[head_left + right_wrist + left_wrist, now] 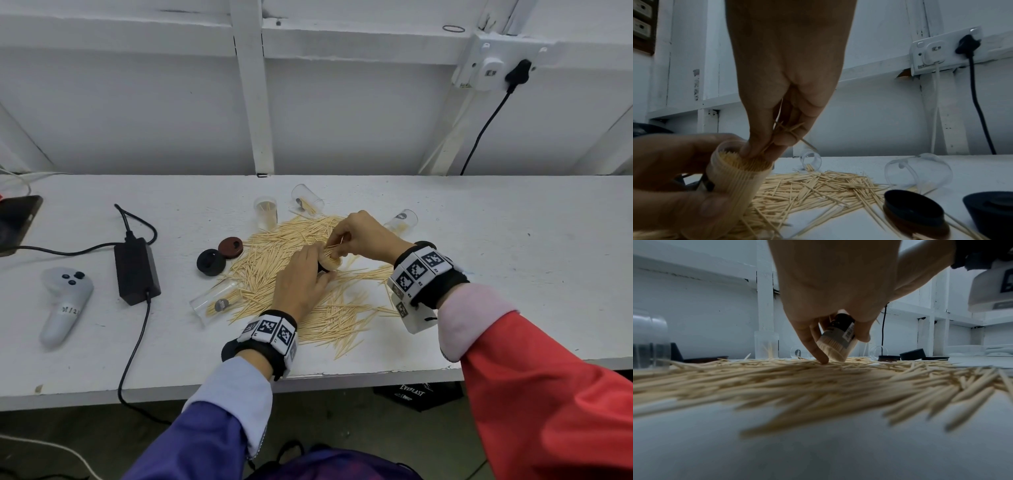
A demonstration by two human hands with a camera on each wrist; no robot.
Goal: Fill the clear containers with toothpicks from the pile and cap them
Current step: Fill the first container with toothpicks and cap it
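Bag (412,392) reads EVERLAST | left hand (301,277) grips container (735,177) | right hand (363,234) pinches toothpicks (785,131)

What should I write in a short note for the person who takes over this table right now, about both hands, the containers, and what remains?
Left hand: grips the nearly full container, tilted, over the toothpick pile.
Right hand: pinches a few toothpicks at that container's mouth.
Other containers: one upright with few picks; three on their sides, almost empty.
Two caps lie left of the pile.
Done: one container almost filled. Left: cap it, fill and cap the others.
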